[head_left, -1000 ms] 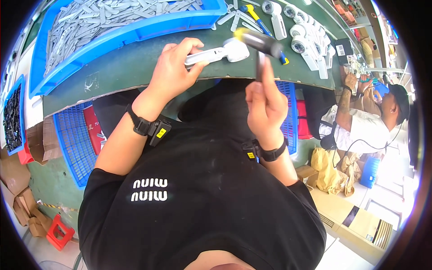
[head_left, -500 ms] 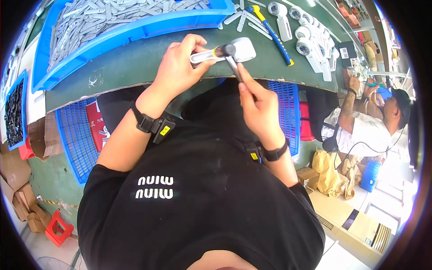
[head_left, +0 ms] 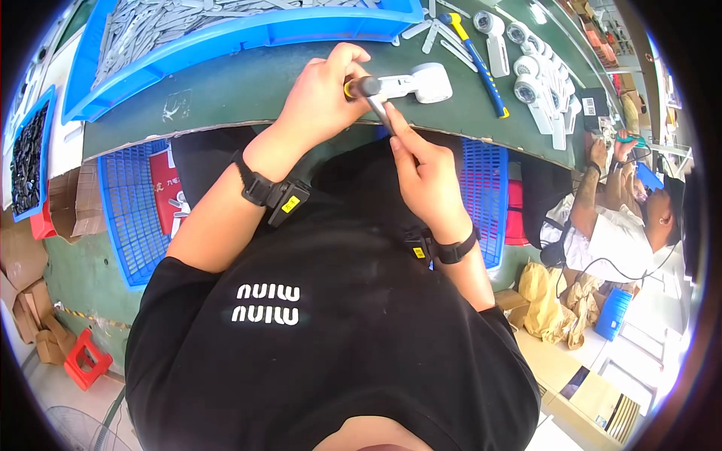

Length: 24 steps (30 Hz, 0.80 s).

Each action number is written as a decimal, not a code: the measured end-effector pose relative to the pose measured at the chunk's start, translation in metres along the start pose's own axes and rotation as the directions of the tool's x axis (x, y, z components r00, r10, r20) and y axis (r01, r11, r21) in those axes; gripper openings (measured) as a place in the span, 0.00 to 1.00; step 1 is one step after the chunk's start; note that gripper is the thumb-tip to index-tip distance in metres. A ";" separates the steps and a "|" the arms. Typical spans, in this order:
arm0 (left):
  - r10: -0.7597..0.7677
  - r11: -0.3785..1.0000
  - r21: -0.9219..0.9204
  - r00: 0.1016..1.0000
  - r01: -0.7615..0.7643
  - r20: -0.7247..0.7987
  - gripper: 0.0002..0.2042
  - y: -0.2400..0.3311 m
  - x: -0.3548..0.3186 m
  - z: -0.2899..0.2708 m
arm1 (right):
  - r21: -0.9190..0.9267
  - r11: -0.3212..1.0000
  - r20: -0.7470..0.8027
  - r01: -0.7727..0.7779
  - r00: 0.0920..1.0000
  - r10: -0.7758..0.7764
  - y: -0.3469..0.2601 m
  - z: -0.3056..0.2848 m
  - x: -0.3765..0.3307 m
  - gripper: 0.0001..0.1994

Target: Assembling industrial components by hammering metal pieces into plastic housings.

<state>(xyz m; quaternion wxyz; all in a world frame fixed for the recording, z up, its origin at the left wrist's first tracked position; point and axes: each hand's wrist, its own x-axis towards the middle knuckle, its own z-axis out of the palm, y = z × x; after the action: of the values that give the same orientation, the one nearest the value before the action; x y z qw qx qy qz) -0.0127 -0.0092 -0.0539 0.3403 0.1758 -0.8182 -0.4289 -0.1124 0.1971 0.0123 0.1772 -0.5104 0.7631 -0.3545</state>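
Note:
My left hand (head_left: 322, 92) is closed on the handle end of a white handheld fan (head_left: 432, 83). The fan lies on its side over the bench edge, its round head pointing right. My right hand (head_left: 427, 169) grips a small hammer (head_left: 381, 105) by its dark shaft, index finger stretched along it. The hammer's dark head with a yellow end lies over the fan's handle, close to my left fingertips. It hides part of the handle, so I cannot tell whether it touches.
A blue bin (head_left: 248, 36) of grey flat parts stands at the back left. A blue-and-yellow tool (head_left: 481, 71) lies near several white fans (head_left: 530, 90). Blue baskets (head_left: 135, 218) sit below the bench (head_left: 203, 94). A co-worker (head_left: 620, 225) works at the right.
The hammer head has shifted left along the fan's handle, from near the round head to beside my left fingers. The fan's head now shows more fully. The whole view has shifted slightly.

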 end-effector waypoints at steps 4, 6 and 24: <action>0.037 0.994 0.108 0.998 -0.032 -0.045 0.29 0.000 -0.002 0.001 | 0.096 0.978 -0.261 0.187 0.953 -0.157 0.003 0.010 -0.004 0.25; -0.062 0.998 0.030 0.997 0.061 0.042 0.31 0.003 0.001 -0.002 | 0.063 0.989 -0.147 0.131 0.982 -0.121 0.010 0.007 0.005 0.25; 0.125 0.979 0.170 0.991 -0.115 -0.047 0.24 0.002 -0.006 0.006 | 0.070 0.976 -0.401 0.206 0.902 -0.161 0.033 -0.014 -0.016 0.25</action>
<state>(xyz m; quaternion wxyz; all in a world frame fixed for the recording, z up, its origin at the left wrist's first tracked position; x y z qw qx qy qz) -0.0130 -0.0013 -0.0570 0.3731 0.1663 -0.8501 -0.3323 -0.1363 0.2240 -0.0028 0.0142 -0.4879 0.7107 -0.5066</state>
